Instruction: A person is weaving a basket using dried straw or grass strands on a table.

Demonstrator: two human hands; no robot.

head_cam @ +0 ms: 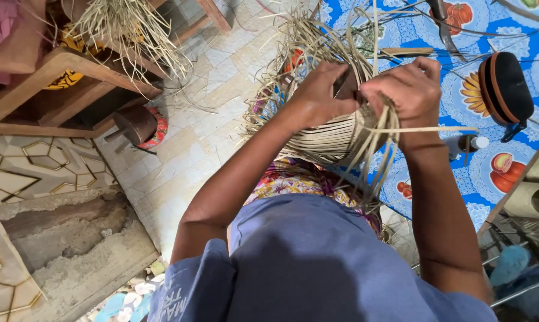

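A half-woven basket [335, 134] of pale bamboo strips rests on my lap, with loose strip ends sticking out all round its rim. My left hand [320, 92] grips the rim on the left side, fingers curled over the weave. My right hand [403, 89] closes on the strips at the right of the rim, and one long strip [436, 129] runs out sideways below that wrist. The basket's far side is hidden behind both hands.
A blue flowered mat [484, 173] covers the floor to the right, with a black round case [508, 86] and a wooden-handled knife [409, 52] on it. A wooden bench [61, 89] holding a straw bundle [126, 30] stands at the left over tiled floor.
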